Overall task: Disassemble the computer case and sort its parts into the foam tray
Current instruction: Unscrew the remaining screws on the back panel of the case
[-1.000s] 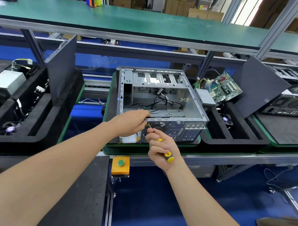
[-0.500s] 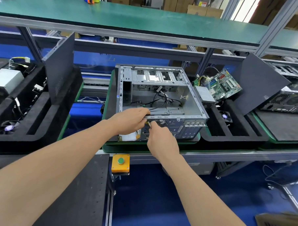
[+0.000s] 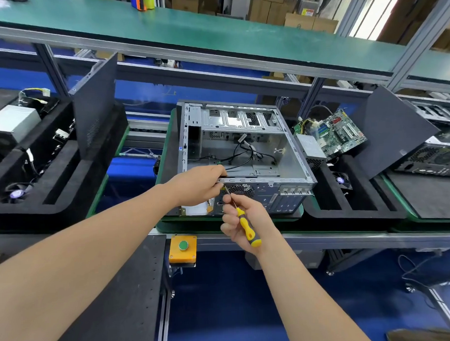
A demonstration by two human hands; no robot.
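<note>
The open grey computer case lies on its side on a green mat, with loose black cables inside. My left hand grips the case's near top rail at its left end. My right hand holds a yellow-and-black screwdriver, its tip against the case's rear panel just below my left hand. The black foam tray stands right of the case. It holds a green motherboard, a grey power supply, a small fan and a dark side panel leaning upright.
Another foam tray on the left carries a power supply, cables, a fan and an upright panel. A second case lies at the far right. A yellow box with a green button sits on the bench's front rail. A green shelf runs overhead.
My right hand pushed in against the rear panel, then drew back toward me, so the screwdriver's yellow handle shows again. My left hand has stayed on the rail.
</note>
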